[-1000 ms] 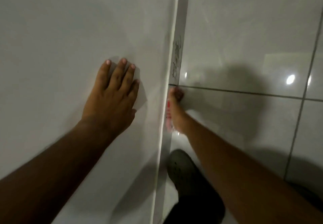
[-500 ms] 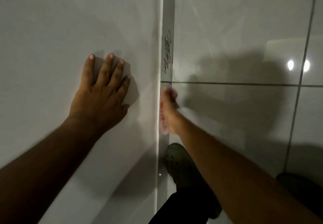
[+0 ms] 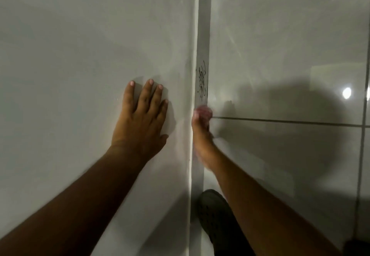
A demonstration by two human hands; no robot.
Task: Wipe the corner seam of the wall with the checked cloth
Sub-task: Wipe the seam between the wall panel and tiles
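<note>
Below the dark scribble (image 3: 202, 81) we press the checked cloth (image 3: 203, 111) into the corner seam (image 3: 192, 55), where the plain wall (image 3: 80, 45) meets the glossy tiled wall (image 3: 280, 45). Our right hand (image 3: 202, 137) is the working grip: it is clenched around the cloth, of which only a blurred pinkish wad shows at the fingertips, level with the horizontal grout line (image 3: 280, 121). Our left hand (image 3: 142, 119) lies flat and spread on the plain wall, holding nothing, and serves as a brace.

We judge the cloth to be light, soft and fully compliant; it offers no stiffness of its own, so it should be bunched and taken well inside the fingers, with a small pad left proud to reach into the narrow recess. On glazed tile such a pad probably slides easily, so firm pressure is likely needed over the marks. A dark shoe (image 3: 216, 219) shows on the floor below.
</note>
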